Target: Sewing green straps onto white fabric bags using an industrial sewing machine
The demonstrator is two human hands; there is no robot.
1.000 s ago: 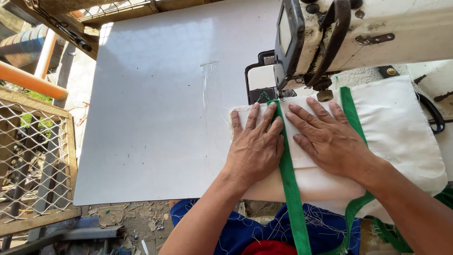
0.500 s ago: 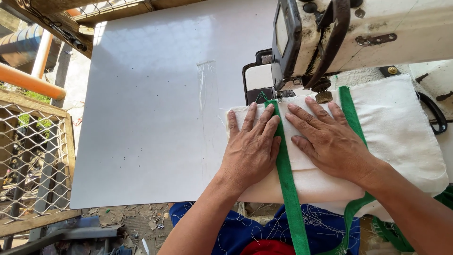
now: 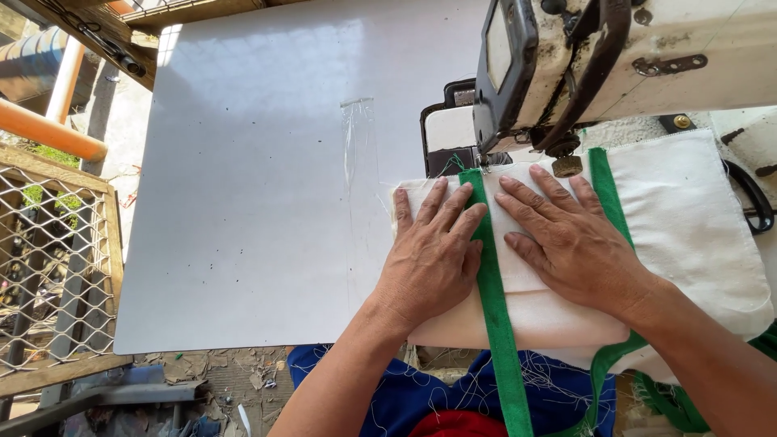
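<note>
Since a second ago both hands have slid a little up the frame toward the sewing machine [image 3: 615, 65], so the white cloth [image 3: 688, 235] seems to be feeding under the needle, though the needle itself is hard to make out. The left hand [image 3: 433, 255] and right hand [image 3: 566, 243] lie flat, fingers spread, gripping nothing, pressing the cloth on either side of the green strap [image 3: 492, 299]. The white table [image 3: 243, 202] lies bare across the left of the frame; its near edge runs along the lower left.
</note>
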